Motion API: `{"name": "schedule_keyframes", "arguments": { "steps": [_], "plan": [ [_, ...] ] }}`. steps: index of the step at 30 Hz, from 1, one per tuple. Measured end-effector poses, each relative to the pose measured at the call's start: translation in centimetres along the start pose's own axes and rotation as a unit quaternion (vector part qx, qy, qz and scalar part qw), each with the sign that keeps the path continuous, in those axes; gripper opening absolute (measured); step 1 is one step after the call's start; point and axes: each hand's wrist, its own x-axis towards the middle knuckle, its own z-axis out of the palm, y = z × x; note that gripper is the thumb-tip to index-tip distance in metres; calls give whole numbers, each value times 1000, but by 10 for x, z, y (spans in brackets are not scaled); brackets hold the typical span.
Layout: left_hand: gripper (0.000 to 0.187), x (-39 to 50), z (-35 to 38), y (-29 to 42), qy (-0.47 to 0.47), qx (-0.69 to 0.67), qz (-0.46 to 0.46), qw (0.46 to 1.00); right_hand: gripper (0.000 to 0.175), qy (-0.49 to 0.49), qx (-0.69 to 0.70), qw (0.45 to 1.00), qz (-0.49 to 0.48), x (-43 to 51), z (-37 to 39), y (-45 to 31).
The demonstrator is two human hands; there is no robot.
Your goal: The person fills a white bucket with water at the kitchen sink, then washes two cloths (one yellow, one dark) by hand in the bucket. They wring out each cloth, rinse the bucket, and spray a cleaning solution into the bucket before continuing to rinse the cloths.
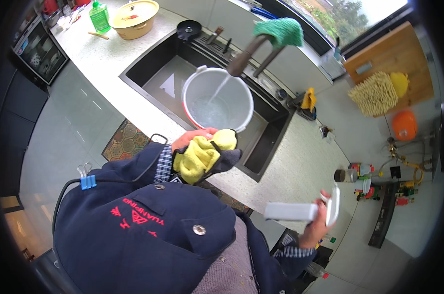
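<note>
Water runs from the tap (240,60) into a white plastic bucket (218,99) standing in the dark sink (163,73). A green cloth (280,31) is draped over the tap. My left hand (192,139), near the sink's front edge, holds a yellow and dark grey cloth (203,152), bunched up just below the bucket. Off to the right, my right hand (317,226) grips a white, box-like plastic object (291,211) with a raised white part (333,205); it is blurred, so its kind is unclear.
A green soap bottle (99,17) and a lidded yellow pot (134,20) stand on the counter (100,66) at upper left. A wooden board (394,70) and a chenille mitt (374,93) hang at right. Jars (346,175) line the counter's right end.
</note>
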Motion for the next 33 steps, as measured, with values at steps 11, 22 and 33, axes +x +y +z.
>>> {"name": "schedule_keyframes", "arguments": {
  "steps": [11, 22, 33],
  "plan": [
    [39, -88, -61, 102, 114, -49, 209, 970, 31, -300, 57, 952, -32, 30, 274, -41],
    [45, -102, -63, 162, 204, 389, 466, 768, 20, -333, 140, 932, -24, 54, 418, -28],
    [29, -90, -106, 322, 55, 144, 148, 977, 18, -131, 142, 971, 141, 90, 533, 21]
  ]
}}
